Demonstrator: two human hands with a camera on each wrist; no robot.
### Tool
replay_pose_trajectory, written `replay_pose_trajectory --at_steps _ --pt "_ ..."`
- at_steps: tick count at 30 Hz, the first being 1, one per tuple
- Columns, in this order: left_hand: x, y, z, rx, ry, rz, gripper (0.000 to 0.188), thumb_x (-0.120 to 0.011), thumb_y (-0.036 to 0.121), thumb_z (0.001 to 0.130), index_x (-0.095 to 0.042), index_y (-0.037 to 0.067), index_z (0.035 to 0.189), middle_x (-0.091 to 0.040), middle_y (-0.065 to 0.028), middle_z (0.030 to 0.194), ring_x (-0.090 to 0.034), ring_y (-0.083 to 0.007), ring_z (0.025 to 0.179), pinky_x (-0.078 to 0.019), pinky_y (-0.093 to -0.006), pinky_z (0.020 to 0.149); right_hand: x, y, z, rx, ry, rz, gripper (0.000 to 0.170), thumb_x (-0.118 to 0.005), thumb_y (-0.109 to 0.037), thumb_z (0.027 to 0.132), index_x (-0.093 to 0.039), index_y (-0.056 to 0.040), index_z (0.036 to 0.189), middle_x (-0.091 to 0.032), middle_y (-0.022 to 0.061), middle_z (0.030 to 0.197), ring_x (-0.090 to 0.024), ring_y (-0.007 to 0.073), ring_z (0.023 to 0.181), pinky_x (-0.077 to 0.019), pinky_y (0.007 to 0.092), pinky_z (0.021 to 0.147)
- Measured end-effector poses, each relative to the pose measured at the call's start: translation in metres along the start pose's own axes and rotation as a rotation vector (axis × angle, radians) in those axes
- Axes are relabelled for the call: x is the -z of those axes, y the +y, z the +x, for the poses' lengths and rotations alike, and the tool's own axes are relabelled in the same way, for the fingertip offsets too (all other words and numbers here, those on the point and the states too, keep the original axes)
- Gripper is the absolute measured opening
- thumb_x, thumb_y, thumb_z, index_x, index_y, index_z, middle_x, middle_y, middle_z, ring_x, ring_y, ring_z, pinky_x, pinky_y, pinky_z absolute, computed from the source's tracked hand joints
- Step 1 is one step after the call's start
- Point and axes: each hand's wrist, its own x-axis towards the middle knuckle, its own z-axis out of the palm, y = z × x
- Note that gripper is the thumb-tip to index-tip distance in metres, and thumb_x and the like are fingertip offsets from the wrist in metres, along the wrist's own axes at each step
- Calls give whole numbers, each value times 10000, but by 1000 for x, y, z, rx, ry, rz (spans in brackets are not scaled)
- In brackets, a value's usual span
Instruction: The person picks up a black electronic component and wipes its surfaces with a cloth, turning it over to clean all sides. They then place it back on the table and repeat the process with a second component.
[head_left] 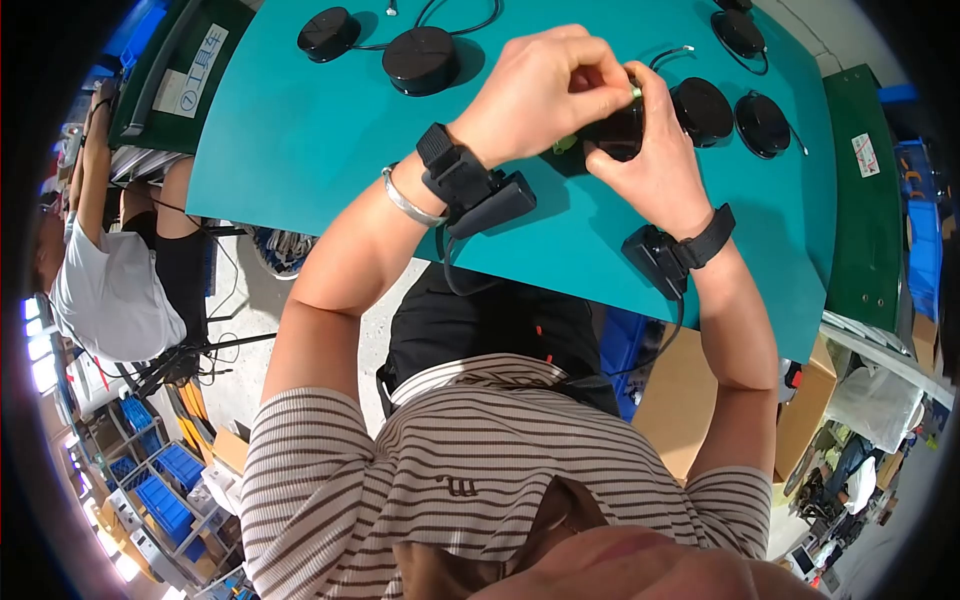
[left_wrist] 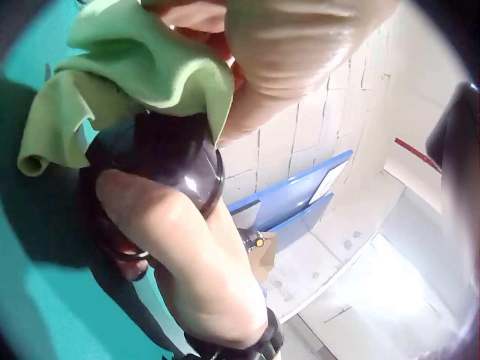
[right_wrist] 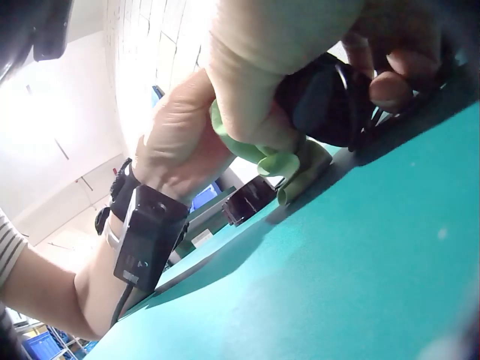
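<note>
My left hand (head_left: 545, 95) pinches a green cloth (left_wrist: 150, 60) against a glossy black round housing (left_wrist: 180, 157). My right hand (head_left: 660, 165) grips that housing, thumb on one side and fingers on the other, low over the table. Cloth folds hang beside the housing and partly cover it in the left wrist view. In the right wrist view, the cloth (right_wrist: 279, 165) shows under my left hand (right_wrist: 184, 139), and the housing's dark side (right_wrist: 322, 105) is in my right hand (right_wrist: 274, 56). The fingertips of my left hand are partly hidden there.
On the green table (head_left: 300, 170) lie more black round housings with cables: two at upper left (head_left: 420, 60), several at right (head_left: 763, 124). One (head_left: 702, 110) lies just beyond my right hand. Dark green panels flank the table; another person (head_left: 115, 290) sits at left.
</note>
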Motion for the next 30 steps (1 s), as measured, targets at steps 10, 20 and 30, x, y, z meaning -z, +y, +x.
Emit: replay_pose_trajectory --at_steps 10,20,30 --pt "-2 -1 0 30 39 -60 152 -757 151 815 -685 22 849 -629 -70 799 -652 -185 706 -532 -295 669 2 0 -1 13 -33 49 848 -754 -233 685 -319 -89 1398 -486 204 1328 -614 400 1081 -554 455 852" --pt "-3 -8 -2 21 -12 -127 150 -763 160 865 -716 27 914 -627 -5 848 -597 -76 743 -500 -240 676 0 3 2 29 4 -13 856 -764 -253 678 -332 -103 1401 -518 192 1295 -613 382 1085 -544 459 863" --pt "-14 -1 -1 -146 90 29 114 -759 167 795 -737 82 868 -659 -56 819 -642 -249 753 -535 -333 664 -4 10 7 43 -12 -11 804 -774 -313 725 -377 -140 1403 -544 142 1260 -628 353 1053 -555 445 815"
